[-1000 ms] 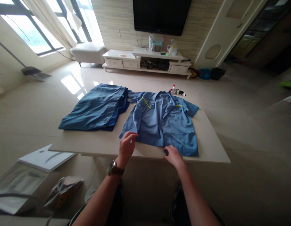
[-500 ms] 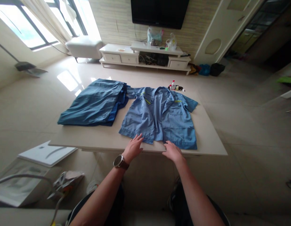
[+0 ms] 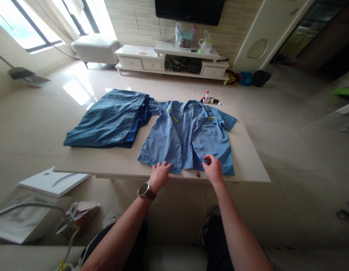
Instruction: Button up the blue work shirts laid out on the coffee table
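Observation:
A blue short-sleeved work shirt (image 3: 188, 139) with yellow-green trim lies face up and unbuttoned on the low beige table (image 3: 112, 165). My left hand (image 3: 160, 174), with a watch on the wrist, rests flat with fingers spread on the bottom hem of the shirt's left front panel. My right hand (image 3: 213, 169) pinches the bottom corner of the right front panel, its fingers closed on the cloth. A small dark object (image 3: 198, 174) lies on the table between the two hands.
A pile of folded blue garments (image 3: 109, 120) lies on the table's left part. Small bottles and items (image 3: 208, 100) sit at the far edge. A white board (image 3: 54, 180) and bags are on the floor at left; a TV cabinet (image 3: 171, 66) stands behind.
The left hand has laid the shirt's left panel down flat and now rests on its hem. The right hand went from resting at the table edge to pinching the right panel's corner.

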A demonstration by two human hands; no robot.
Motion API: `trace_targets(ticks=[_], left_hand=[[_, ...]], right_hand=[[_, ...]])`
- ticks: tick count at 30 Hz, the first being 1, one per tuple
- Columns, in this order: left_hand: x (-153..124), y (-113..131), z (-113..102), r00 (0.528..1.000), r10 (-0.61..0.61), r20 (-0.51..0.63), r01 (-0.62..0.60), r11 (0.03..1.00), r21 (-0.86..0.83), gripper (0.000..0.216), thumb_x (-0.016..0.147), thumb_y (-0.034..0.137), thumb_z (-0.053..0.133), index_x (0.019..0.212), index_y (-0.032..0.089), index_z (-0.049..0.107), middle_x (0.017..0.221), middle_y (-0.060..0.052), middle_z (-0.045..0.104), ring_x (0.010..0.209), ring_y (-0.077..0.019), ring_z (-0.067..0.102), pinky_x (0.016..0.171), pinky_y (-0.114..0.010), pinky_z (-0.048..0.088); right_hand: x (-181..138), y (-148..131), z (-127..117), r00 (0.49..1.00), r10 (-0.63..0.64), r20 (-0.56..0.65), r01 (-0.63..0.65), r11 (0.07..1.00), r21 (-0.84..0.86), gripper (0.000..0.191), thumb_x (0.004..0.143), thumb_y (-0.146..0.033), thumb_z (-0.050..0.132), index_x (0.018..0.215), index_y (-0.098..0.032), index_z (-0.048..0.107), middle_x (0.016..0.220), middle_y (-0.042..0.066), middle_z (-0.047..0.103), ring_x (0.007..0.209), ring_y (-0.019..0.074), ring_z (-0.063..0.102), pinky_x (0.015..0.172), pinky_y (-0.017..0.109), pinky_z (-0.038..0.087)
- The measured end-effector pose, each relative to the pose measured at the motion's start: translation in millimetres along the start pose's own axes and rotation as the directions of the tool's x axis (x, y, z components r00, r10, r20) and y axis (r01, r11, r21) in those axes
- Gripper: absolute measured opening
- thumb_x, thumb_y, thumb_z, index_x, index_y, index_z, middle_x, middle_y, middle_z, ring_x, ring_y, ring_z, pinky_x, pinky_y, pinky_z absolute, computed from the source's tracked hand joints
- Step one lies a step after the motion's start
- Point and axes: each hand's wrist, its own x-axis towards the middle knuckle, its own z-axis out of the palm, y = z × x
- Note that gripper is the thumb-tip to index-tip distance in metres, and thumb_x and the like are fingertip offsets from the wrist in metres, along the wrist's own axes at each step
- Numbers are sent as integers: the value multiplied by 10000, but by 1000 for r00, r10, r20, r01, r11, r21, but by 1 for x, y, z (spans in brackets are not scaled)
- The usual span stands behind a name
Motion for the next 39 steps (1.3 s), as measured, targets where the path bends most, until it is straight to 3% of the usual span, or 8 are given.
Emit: trace_targets(ticks=[7,13,19,22,26,29,35,39], left_hand=[[-5,14,-2,1000,8,-7,-8,999,34,321,817,178,684,1136,217,683,1200,-142,643,1088,-313,602,939,-469,447],[0,25,8,989,132,-68,-132,991,4,354,841,163,673,1187,232,636,1247,-122,615,1151,-295,540,945,-439,430],[6,26,11,979,170,-112,-177,983,-56,202,965,134,493,948,212,678,1064,-105,649,1022,-258,562,864,-399,413],[12,26,4,968,113,-223,-151,976,-160,201,997,173,470,920,201,653,977,-96,671,966,-242,573,829,-364,420],[16,27,-13,843,-148,-517,-128,878,-461,167,1019,254,492,949,194,631,854,-43,675,814,-181,592,769,-298,440],[16,26,-20,775,-249,-582,-170,804,-570,190,1003,321,557,893,194,645,736,4,639,665,-137,558,688,-262,426],[12,27,-14,841,150,-521,-376,854,-361,210,1008,254,566,1065,216,765,855,-44,693,804,-161,610,753,-271,450],[8,33,-14,828,148,-541,-343,897,-280,226,993,305,607,1057,282,822,858,-59,690,832,-172,613,713,-264,428]], right_hand=[[-4,-8,3,1000,15,24,-17,998,54,237,703,-264,568,919,-209,650,750,4,662,671,167,567,675,278,425],[-4,-17,1,1000,-10,20,8,994,109,190,709,-262,564,880,-208,627,807,30,691,724,179,601,704,289,454],[-5,-30,-9,974,-46,-221,99,967,235,176,773,-292,607,922,-203,634,800,13,676,684,158,581,688,283,477],[-7,-34,-14,947,-74,-314,158,954,254,159,788,-294,633,921,-206,645,805,13,677,687,159,581,691,289,489],[-8,-35,-15,945,-93,-313,175,953,245,150,795,-279,640,925,-207,652,804,13,676,694,162,585,702,296,497],[-9,-34,-13,959,-69,-273,141,957,255,161,787,-278,650,931,-207,660,788,10,676,684,163,591,700,300,498],[-10,-36,-7,992,-53,-114,86,947,311,184,765,-314,683,911,-202,686,754,15,696,664,175,623,674,302,504],[-11,-37,-3,996,-65,-53,78,947,312,159,768,-329,680,864,-204,701,761,35,730,680,192,666,697,315,526]])
